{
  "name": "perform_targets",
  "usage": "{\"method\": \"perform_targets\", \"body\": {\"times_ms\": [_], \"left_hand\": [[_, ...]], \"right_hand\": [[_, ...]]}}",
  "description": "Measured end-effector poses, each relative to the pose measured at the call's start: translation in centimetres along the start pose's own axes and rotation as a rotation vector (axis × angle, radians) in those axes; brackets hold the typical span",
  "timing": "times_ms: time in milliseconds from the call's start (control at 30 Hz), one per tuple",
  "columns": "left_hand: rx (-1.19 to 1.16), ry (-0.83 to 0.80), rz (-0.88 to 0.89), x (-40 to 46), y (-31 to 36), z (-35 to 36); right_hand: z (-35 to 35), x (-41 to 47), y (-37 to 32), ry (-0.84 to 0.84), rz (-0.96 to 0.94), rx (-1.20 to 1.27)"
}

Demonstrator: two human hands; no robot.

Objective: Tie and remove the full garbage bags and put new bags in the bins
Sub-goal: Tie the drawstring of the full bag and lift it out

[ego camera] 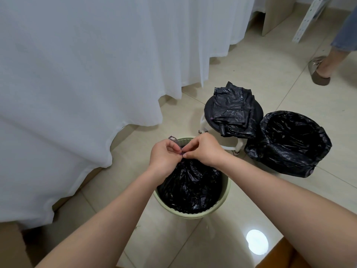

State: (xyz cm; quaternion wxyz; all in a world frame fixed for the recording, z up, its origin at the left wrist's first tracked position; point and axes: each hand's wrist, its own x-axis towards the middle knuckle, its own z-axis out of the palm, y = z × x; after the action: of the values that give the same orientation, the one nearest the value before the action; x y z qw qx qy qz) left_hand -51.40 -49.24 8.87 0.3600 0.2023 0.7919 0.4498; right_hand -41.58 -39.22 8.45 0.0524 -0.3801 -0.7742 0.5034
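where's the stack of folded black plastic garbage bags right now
In the head view, the stack of folded black plastic garbage bags lies on the small round stool, right of centre, between the white curtain and the black-lined bin.

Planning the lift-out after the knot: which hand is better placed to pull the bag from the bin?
Probably the left hand: it grips the gathered neck of the bag, while the right hand only pinches the drawstring.

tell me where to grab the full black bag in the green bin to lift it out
Grip the gathered neck of the black bag from straight above, just under the purple drawstring that the left hand and right hand pinch. The green bin walls the bag's sides in.
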Motion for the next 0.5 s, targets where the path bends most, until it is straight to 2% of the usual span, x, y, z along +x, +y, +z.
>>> {"method": "perform_targets", "body": {"times_ms": [100, 233, 500], "left_hand": [[0.057, 0.047, 0.042, 0.04, 0.02, -0.14], [0.085, 0.065, 0.057, 0.0, -0.02, -0.19], [0.071, 0.025, 0.056, 0.03, 0.1, -0.45]], "right_hand": [[0.27, -0.21, -0.32, -0.034, -0.078, -0.167], [0.14, -0.23, -0.55, -0.038, -0.129, -0.249], [-0.59, -0.31, -0.56, -0.111, -0.048, -0.013]]}}
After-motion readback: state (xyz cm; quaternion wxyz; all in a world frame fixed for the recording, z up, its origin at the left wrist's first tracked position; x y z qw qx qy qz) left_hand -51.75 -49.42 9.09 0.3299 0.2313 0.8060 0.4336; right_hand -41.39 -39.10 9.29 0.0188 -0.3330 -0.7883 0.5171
